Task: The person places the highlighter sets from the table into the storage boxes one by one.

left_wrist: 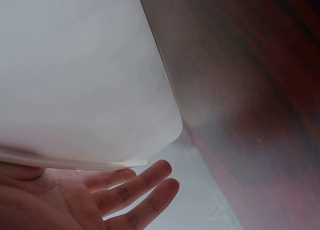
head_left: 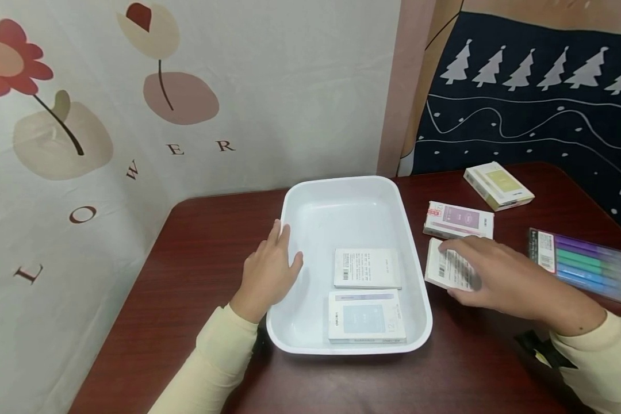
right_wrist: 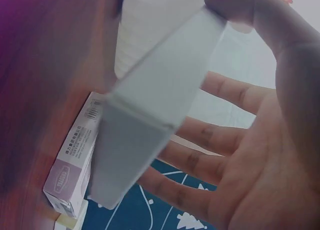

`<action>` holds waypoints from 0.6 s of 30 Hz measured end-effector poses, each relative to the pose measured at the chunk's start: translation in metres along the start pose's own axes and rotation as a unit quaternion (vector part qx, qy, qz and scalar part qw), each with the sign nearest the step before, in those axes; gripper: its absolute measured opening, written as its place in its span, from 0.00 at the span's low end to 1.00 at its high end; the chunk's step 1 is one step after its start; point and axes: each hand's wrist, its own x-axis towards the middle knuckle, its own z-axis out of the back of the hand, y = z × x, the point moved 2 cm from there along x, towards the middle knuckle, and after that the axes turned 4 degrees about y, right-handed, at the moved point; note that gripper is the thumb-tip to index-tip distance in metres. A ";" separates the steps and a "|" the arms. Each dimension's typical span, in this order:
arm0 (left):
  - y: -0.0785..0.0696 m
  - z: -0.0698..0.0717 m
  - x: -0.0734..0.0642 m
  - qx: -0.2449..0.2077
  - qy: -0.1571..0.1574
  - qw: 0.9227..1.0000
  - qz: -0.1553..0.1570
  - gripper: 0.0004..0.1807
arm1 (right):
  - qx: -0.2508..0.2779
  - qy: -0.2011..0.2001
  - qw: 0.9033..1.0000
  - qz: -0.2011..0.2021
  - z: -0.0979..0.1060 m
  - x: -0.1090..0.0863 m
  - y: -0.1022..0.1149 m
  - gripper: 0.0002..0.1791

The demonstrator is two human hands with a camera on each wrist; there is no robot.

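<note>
My right hand (head_left: 489,273) grips a small white carton (head_left: 447,267) with a barcode, just right of the tray; in the right wrist view the thumb and fingers pinch this carton (right_wrist: 150,100) by its edges. My left hand (head_left: 270,270) rests on the left rim of the white plastic tray (head_left: 349,190), fingers fairly straight; in the left wrist view its fingers (left_wrist: 135,190) extend below the rim. Inside the tray lie a white carton with printed text (head_left: 359,267) and, nearer me, a carton with a pale blue panel (head_left: 364,319).
Right of the tray, a purple-panelled carton (head_left: 457,221) lies behind the held one. Farther back is a yellow-green carton (head_left: 499,187). A clear pack of coloured pens (head_left: 582,264) lies beside my right forearm. The dark red table (head_left: 202,259) meets a fabric-covered wall (head_left: 290,86).
</note>
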 end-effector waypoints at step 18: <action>0.000 -0.001 0.000 0.000 -0.005 1.000 -0.001 0.36 | -0.027 -0.035 0.999 0.012 -0.005 0.004 0.010 0.38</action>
